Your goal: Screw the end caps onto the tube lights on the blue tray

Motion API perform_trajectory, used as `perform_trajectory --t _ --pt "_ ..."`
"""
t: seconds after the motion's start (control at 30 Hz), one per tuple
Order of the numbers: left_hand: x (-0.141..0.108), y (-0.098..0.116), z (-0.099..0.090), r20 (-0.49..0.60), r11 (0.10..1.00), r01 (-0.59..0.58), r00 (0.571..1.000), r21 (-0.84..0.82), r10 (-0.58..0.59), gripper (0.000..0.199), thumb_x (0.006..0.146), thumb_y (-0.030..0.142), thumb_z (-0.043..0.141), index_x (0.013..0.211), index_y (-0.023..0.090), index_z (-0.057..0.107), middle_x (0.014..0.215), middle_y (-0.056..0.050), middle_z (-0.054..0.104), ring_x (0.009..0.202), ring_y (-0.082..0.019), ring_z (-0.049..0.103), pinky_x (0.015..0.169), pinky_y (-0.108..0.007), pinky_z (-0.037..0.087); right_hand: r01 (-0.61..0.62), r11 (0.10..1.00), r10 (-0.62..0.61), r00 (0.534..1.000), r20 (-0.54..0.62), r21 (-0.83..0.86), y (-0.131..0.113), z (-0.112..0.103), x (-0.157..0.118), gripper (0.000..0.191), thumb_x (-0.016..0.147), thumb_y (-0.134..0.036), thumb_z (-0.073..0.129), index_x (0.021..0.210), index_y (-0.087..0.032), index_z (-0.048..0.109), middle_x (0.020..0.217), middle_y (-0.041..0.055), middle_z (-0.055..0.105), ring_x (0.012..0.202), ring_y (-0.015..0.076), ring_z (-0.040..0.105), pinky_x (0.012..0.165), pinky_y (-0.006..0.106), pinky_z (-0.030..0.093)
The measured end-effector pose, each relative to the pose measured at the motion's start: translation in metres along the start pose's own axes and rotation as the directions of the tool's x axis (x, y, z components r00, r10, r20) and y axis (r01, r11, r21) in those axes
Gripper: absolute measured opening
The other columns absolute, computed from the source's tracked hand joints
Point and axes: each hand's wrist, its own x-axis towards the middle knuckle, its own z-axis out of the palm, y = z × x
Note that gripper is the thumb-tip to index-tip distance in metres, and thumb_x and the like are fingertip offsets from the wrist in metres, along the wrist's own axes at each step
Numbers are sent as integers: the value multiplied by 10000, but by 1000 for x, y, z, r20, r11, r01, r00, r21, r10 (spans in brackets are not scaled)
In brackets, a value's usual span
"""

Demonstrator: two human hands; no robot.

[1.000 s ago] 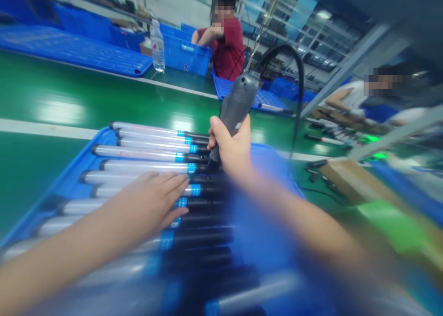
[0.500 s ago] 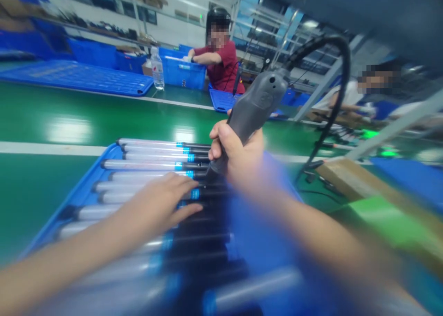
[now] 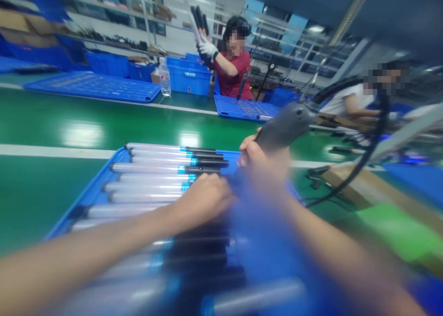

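Observation:
My right hand [image 3: 263, 161] grips a grey electric screwdriver [image 3: 285, 127], which lies nearly level and points up and to the right, with its tip hidden behind my hand. A black cable [image 3: 375, 140] curves away from the tool. My left hand [image 3: 204, 200] is curled over a silver tube [image 3: 148, 196] in the middle of the rows. Several silver tubes [image 3: 152, 168] with blue bands and black ends lie side by side in a blue tray [image 3: 92, 191]. My forearms and motion blur hide the nearer tubes.
Beyond the green conveyor belt [image 3: 69, 122], a co-worker in a red shirt [image 3: 235, 71] raises black-ended tubes in a white-gloved hand. Blue crates [image 3: 188, 78], a water bottle [image 3: 165, 78] and blue trays stand there. Another co-worker [image 3: 353, 99] sits at right, behind a cardboard box [image 3: 353, 182].
The screwdriver has swung right and tilted towards level. My left hand has curled from flat fingers over the tubes. The co-worker has raised tubes, and the view has shifted slightly.

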Motion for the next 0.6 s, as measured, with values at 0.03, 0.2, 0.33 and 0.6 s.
perform_trajectory --t 0.03,0.2,0.33,0.6 --pt "-2 -5 -3 -6 999 7 1000 50 -7 303 1080 327 543 999 189 801 1017 -72 764 967 -246 692 885 -383 493 1 1000 -1 1000 -1 -2 0 -1 -1 219 914 -342 753 975 -239 569 755 -62 661 515 73 577 512 221 516" --pt "-30 -52 -15 -23 977 24 1000 212 -20 378 1094 298 449 1212 163 782 1144 -121 751 996 -267 695 881 -415 548 -31 1000 31 999 41 -4 -6 0 -1 178 911 -270 730 927 -230 557 705 -75 642 536 73 591 525 210 499" --pt "-40 -65 -12 -56 940 -59 995 337 82 430 1108 302 400 1233 125 772 1191 -159 737 1035 -284 685 913 -428 567 -76 996 77 997 30 -43 -1 9 2 220 900 -267 740 971 -235 534 687 -90 634 547 71 595 574 220 518" --pt "-36 -60 -3 -105 855 -108 977 507 186 482 1124 318 363 1244 64 755 1173 -185 740 1008 -304 682 888 -460 581 18 1000 -19 997 76 13 40 33 10 314 912 -468 761 956 -236 553 704 -75 644 555 81 602 612 253 553"
